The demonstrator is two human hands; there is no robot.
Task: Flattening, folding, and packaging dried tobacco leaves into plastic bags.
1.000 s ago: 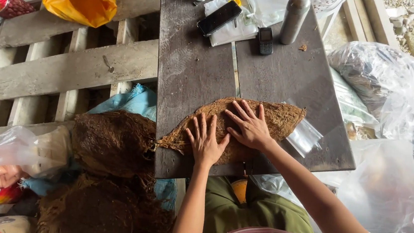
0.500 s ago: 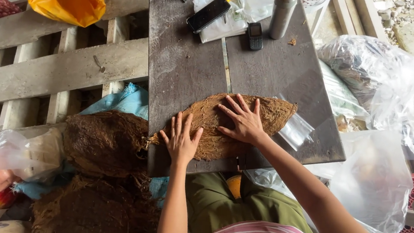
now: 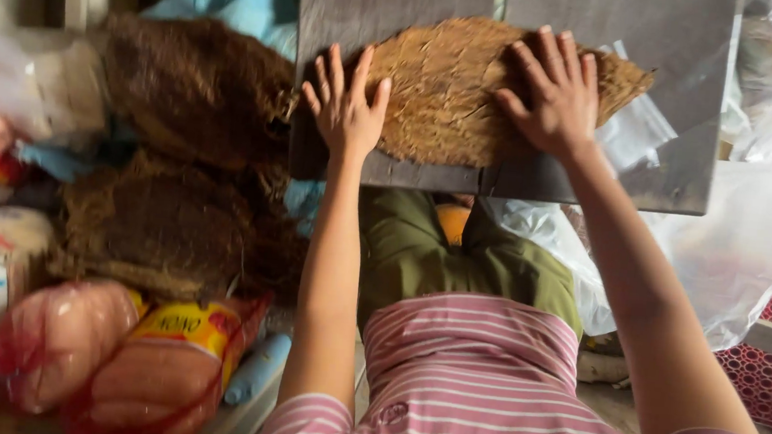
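Flat brown fibrous sheet (image 3: 453, 88), frayed edges, under both spread hands

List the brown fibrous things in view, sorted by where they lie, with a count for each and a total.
Flat brown fibre sheet on the grey board, under the left hand and right hand: 1
Dark brown fibre heaps left of the board: 2
Total: 3
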